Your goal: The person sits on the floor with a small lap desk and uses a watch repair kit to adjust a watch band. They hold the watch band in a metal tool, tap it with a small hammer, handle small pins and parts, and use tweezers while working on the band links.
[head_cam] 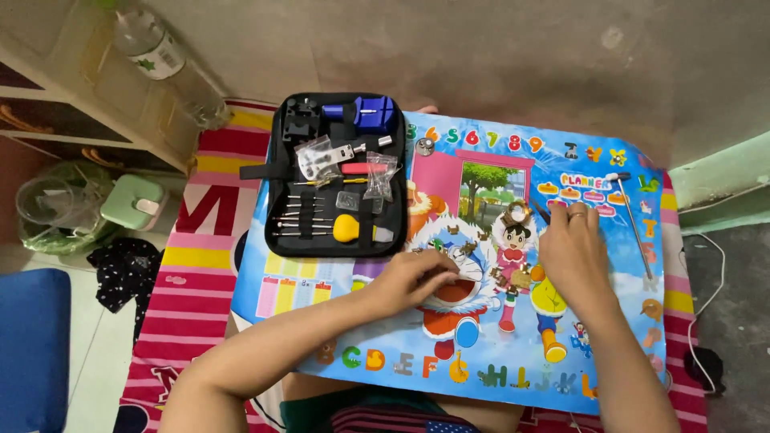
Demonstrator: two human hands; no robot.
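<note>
Left hand (pixel 413 277) curled over tiny parts mid-mat, maybe pinching one; right hand (pixel 571 250) flat, holding nothing clear; tool case (pixel 337 175) at cartoon mat's (pixel 497 365) top-left edge; bare room along bottom.

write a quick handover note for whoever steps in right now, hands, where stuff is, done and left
Left hand: curled, fingertips pinching at small parts on the cartoon mat; what it grips is too small to tell.
Right hand: flat on the mat, ring on a finger, a thin dark tool under its fingertips.
Open black tool case lies at the mat's upper left, its tools mostly in their slots. Small hammer lies at the mat's right edge.
Done: case opened, parts laid out.
Left: cannot tell from this view.
</note>
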